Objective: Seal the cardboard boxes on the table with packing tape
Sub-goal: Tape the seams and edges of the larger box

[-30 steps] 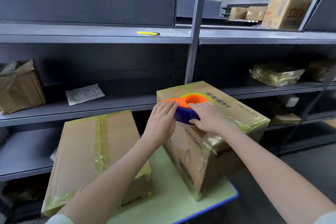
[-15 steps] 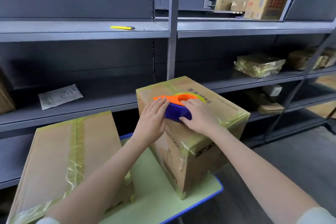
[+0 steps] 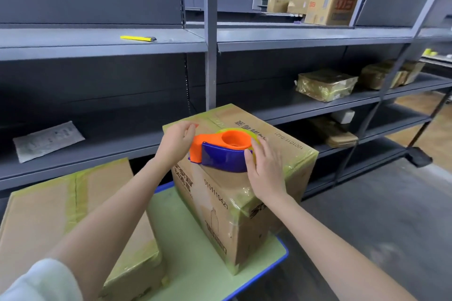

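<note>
Green table (image 3: 195,264), blue rim; grey shelving (image 3: 210,56) behind. Tape dispenser (image 3: 220,156) flat on top of taped box (image 3: 244,203), long axis left-right, orange nose toward left hand (image 3: 177,144). Right hand (image 3: 267,168) grips roll end, thumb on blue shell. Left hand curled beside nose; pinching tape or not, can't tell. Second box (image 3: 49,215) left of grip, lower.

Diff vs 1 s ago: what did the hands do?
Left hand lifted off the tape dispenser; its fingers now curl beside the orange nose, pinching tape or not is unclear. Right hand slid back to the roll end, still gripping. Dispenser stays atop the taller box; low box unmoved.
</note>
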A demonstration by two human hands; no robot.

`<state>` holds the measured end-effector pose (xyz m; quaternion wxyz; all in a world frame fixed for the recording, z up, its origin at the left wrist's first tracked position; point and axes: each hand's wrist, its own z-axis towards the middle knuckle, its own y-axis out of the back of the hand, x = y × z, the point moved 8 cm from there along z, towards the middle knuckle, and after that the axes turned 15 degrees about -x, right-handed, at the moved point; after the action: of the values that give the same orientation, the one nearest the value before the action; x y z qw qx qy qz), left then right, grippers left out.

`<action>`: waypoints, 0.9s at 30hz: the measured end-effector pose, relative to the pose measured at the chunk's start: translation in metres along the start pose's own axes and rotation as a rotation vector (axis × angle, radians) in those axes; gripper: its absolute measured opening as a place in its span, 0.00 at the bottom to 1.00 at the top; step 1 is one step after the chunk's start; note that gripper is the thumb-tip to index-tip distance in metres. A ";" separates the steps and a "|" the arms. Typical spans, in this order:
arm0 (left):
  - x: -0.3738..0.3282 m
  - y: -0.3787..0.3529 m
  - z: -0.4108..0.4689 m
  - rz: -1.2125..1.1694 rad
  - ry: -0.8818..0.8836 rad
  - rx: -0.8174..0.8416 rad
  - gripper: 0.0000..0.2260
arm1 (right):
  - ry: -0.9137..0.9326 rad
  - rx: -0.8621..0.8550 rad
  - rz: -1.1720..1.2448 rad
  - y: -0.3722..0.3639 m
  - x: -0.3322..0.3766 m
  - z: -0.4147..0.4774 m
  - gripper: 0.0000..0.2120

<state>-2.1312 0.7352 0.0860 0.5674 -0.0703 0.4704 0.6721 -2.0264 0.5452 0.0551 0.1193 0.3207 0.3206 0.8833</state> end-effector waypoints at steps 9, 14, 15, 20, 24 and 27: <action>0.029 -0.056 0.053 -0.071 0.194 0.274 0.14 | -0.402 0.043 -0.119 -0.016 -0.012 -0.005 0.30; 0.042 -0.076 0.068 0.104 0.031 0.318 0.14 | -0.449 -0.005 -0.163 -0.016 -0.007 -0.005 0.28; 0.046 -0.082 0.071 0.145 -0.017 0.334 0.15 | -0.447 -0.008 -0.159 -0.015 -0.006 -0.006 0.28; 0.059 -0.099 0.084 0.340 -0.246 0.319 0.18 | -0.440 -0.021 -0.153 -0.015 -0.007 -0.006 0.33; 0.062 -0.106 0.082 0.436 -0.257 0.314 0.20 | -0.446 -0.028 -0.165 -0.017 -0.011 -0.004 0.37; 0.062 -0.107 0.079 0.457 -0.275 0.331 0.21 | -0.440 -0.026 -0.172 -0.016 -0.011 -0.004 0.37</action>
<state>-2.0297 0.8254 0.0312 0.4638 0.2221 0.4958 0.6998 -2.0206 0.5510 0.0366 0.2653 0.4753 0.3017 0.7828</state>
